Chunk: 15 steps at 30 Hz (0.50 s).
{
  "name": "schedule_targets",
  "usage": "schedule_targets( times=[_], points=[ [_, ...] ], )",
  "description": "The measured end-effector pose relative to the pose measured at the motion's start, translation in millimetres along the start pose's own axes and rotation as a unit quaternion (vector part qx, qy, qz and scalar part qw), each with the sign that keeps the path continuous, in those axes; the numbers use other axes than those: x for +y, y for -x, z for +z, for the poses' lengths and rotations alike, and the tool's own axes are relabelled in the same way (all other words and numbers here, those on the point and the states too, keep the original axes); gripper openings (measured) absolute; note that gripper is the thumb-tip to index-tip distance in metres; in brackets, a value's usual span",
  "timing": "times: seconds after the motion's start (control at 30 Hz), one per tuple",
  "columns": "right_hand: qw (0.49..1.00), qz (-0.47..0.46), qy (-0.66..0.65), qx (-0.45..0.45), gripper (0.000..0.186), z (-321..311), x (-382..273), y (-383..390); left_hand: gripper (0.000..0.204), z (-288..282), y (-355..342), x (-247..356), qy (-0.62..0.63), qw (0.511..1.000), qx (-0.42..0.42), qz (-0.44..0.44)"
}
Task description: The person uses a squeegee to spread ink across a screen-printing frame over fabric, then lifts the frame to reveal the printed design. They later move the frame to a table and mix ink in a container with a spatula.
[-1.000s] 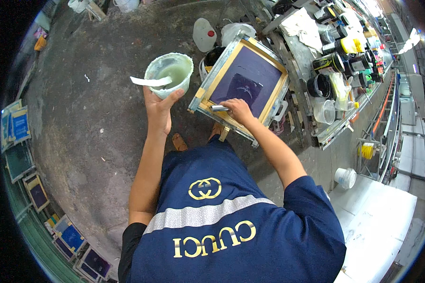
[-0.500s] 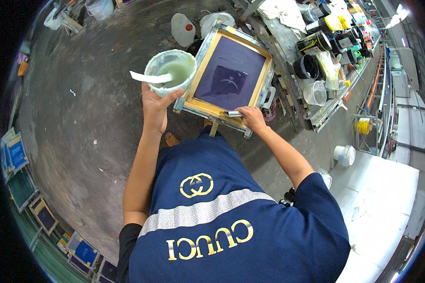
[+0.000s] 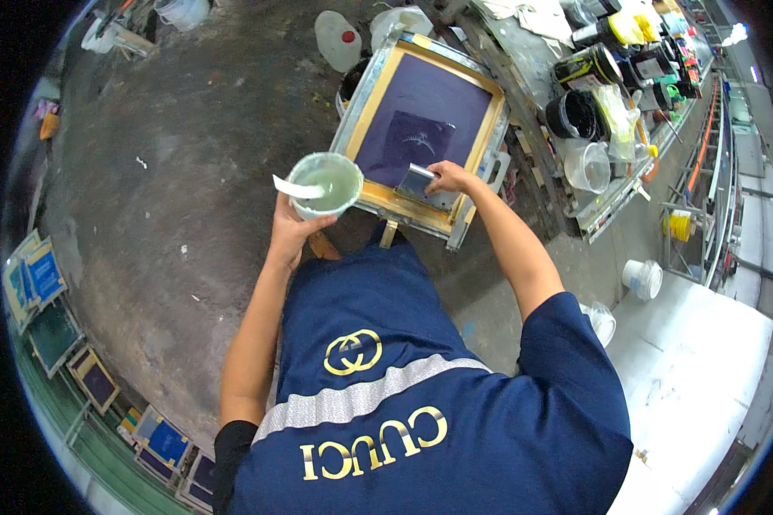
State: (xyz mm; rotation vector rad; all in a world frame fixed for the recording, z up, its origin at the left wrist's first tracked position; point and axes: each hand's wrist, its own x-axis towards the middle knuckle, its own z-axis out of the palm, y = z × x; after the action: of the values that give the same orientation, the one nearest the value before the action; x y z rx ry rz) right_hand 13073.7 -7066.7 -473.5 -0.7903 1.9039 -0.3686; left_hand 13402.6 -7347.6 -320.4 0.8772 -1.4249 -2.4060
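Head view: the left hand (image 3: 290,225) grips a pale cup (image 3: 324,184) of greenish liquid from below, a white spatula (image 3: 299,188) resting across its rim and sticking out toward 9 o'clock. The right hand (image 3: 447,177) is closed on a small grey scraper (image 3: 417,183) pressed flat on the dark mesh of a wood-framed screen (image 3: 425,129). The screen lies at 12 to 1 o'clock from the hands, its long axis running from 6 toward 12, tilted slightly right — the right hand is on it, the left just beside its near-left corner. Paint cans (image 3: 577,112) crowd a bench at 2 o'clock; small framed screens (image 3: 50,335) lean at 8 o'clock.

Against half a second ago, the cup has come down to the frame's near-left corner, and the right hand has moved off the near rail onto the mesh.
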Motion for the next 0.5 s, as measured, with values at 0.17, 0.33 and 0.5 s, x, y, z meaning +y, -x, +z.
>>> schedule_targets(
  times=[0.17, 0.33, 0.5],
  points=[
    [0.964, 0.119, -0.117, -0.206, 0.032, -33, -9, -23, 0.108, -27, -7, -57, -0.074, 0.995, 0.015, -0.072],
    [0.915, 0.103, -0.302, -0.247, 0.037, -63, -55, 18, 0.115, -23, -23, -102, -0.172, 0.982, -0.025, -0.075],
    [0.964, -0.063, -0.256, 0.025, 0.036, -102, -134, 133, 0.118, 36, -57, -87, -0.133, 0.981, -0.112, -0.088]
  ],
)
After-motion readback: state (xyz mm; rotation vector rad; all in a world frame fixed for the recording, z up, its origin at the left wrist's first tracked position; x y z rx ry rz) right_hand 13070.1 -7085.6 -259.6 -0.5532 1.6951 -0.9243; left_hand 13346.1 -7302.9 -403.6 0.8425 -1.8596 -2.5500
